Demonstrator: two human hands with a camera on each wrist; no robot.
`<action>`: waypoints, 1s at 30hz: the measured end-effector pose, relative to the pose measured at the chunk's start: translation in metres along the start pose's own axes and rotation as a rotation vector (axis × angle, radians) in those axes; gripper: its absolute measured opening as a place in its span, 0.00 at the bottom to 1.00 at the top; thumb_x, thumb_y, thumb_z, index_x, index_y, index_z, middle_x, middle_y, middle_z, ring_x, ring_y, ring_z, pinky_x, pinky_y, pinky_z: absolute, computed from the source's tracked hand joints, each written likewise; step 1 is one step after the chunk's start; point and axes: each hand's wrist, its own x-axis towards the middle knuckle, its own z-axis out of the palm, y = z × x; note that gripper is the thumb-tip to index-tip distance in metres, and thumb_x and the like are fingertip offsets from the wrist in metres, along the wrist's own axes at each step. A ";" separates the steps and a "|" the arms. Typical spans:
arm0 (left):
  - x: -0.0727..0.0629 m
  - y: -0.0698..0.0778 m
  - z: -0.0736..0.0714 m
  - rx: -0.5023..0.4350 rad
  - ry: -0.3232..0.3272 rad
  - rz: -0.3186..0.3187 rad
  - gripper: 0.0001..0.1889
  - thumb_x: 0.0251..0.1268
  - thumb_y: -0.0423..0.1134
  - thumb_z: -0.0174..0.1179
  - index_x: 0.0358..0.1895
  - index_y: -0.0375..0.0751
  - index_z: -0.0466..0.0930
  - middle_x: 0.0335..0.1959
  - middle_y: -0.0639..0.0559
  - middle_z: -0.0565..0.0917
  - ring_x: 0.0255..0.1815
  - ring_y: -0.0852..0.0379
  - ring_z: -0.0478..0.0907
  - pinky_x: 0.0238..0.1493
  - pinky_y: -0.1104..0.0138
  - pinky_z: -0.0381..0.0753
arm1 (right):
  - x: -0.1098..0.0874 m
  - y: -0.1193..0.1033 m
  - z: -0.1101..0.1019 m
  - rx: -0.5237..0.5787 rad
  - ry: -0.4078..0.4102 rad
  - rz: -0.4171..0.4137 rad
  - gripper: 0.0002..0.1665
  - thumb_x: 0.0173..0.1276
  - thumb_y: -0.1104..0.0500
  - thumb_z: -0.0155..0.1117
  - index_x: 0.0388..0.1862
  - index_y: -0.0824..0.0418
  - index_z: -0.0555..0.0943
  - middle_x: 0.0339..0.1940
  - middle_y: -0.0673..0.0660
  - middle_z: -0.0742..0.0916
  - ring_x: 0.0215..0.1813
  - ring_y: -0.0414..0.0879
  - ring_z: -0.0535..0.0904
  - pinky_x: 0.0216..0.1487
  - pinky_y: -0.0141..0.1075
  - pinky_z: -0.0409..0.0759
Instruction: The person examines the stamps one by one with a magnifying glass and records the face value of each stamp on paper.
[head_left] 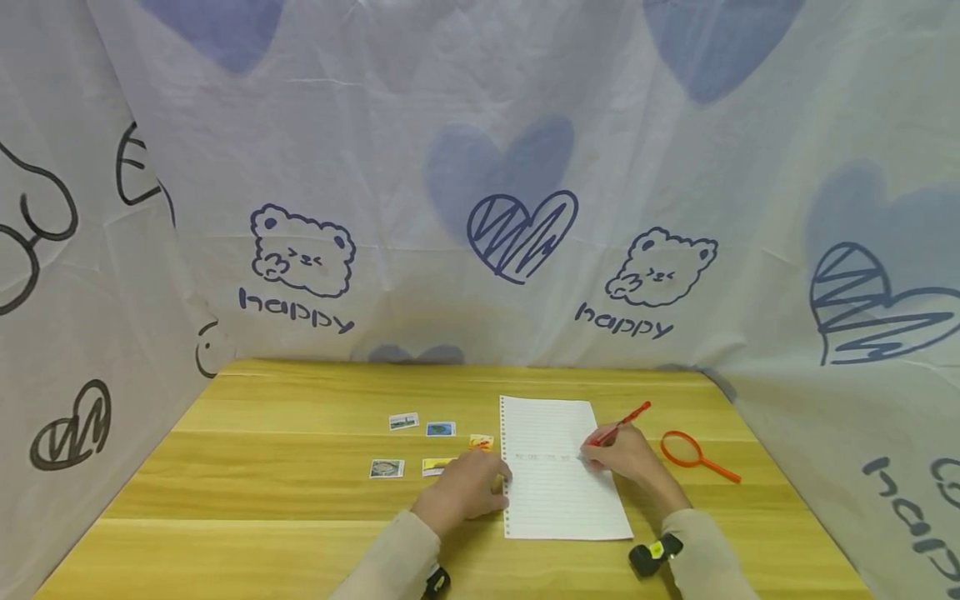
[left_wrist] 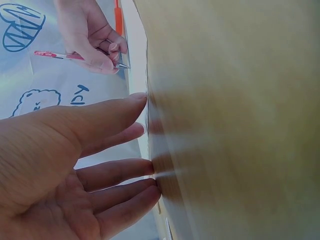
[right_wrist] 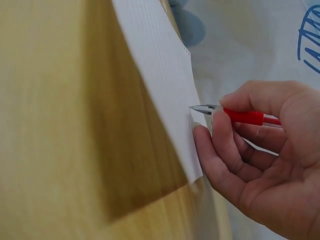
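A lined sheet of loose-leaf paper [head_left: 562, 508] with punched holes along its left edge lies on the wooden table, a faint row of writing across its middle. My right hand [head_left: 626, 457] pinches a red pen [right_wrist: 244, 116] between thumb and fingers, its metal tip right at the paper. Beside the sheet's left edge, my left hand [head_left: 467, 485] rests with thumb and fingers spread and gently bent, fingertips down at the edge. Small stamp-like pictures lie just beyond this hand, including a yellow one [head_left: 482, 442] by its knuckles and another yellow one [head_left: 435, 466] partly hidden by it.
Further left lie a green-and-white stamp [head_left: 403, 422], a blue one [head_left: 441, 429] and a grey one [head_left: 387, 468]. Right of the paper is a magnifying glass with an orange-red handle [head_left: 722, 472]. A white cloth [head_left: 405, 275] with hearts and bears hangs around the table.
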 end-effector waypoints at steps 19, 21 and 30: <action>-0.002 0.002 -0.003 -0.010 0.002 0.004 0.15 0.59 0.40 0.75 0.50 0.43 0.90 0.52 0.50 0.90 0.41 0.59 0.78 0.52 0.61 0.84 | 0.003 0.003 0.001 0.002 0.027 -0.006 0.08 0.66 0.59 0.70 0.38 0.63 0.87 0.28 0.53 0.88 0.30 0.42 0.82 0.34 0.30 0.83; -0.001 0.002 -0.002 -0.008 0.004 0.006 0.15 0.59 0.40 0.75 0.50 0.43 0.90 0.52 0.50 0.90 0.41 0.60 0.79 0.52 0.61 0.84 | 0.002 0.003 0.001 0.002 0.035 -0.003 0.08 0.66 0.59 0.70 0.38 0.63 0.87 0.28 0.53 0.88 0.30 0.42 0.82 0.33 0.31 0.82; 0.000 0.000 0.000 -0.004 0.014 0.012 0.15 0.59 0.40 0.75 0.49 0.43 0.90 0.52 0.51 0.90 0.37 0.61 0.76 0.45 0.65 0.82 | 0.002 0.003 -0.001 -0.002 0.038 0.013 0.09 0.65 0.58 0.71 0.39 0.63 0.87 0.27 0.53 0.88 0.30 0.42 0.81 0.32 0.30 0.80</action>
